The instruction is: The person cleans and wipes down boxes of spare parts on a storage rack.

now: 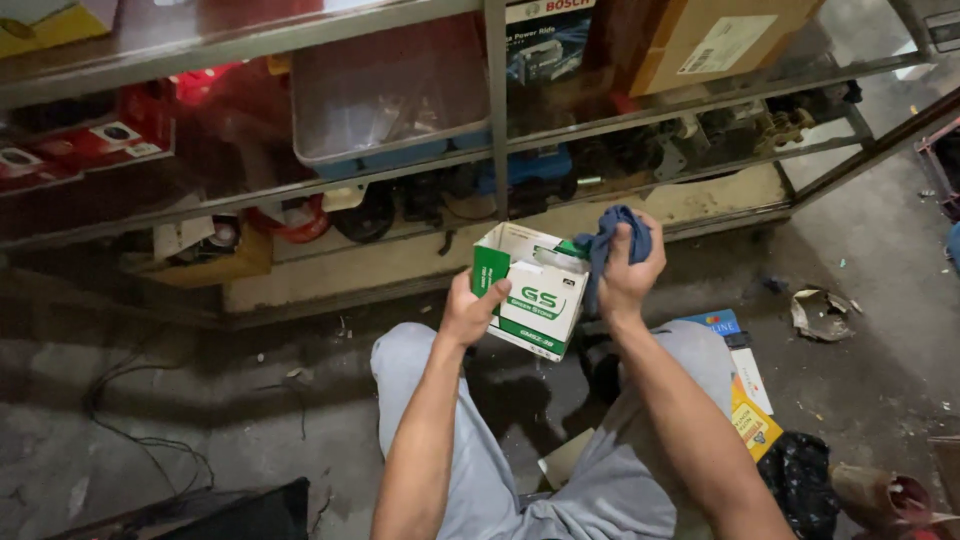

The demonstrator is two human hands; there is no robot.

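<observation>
My left hand [470, 308] grips the left side of a small open white and green cardboard box [535, 290], held above my knees. My right hand [630, 270] is closed around a crumpled blue cloth [618, 238] at the box's right edge. The cloth hangs partly over the box's open top. Both forearms reach forward from the bottom of the view, over my grey trousers [480, 480].
A metal shelf rack [494, 110] stands in front, packed with boxes, a grey plastic tray [390, 100] and dark parts. On the concrete floor lie flat printed cartons [745, 395] at the right, a black bag [800, 480], torn cardboard [822, 312] and a black cable [140, 430] at the left.
</observation>
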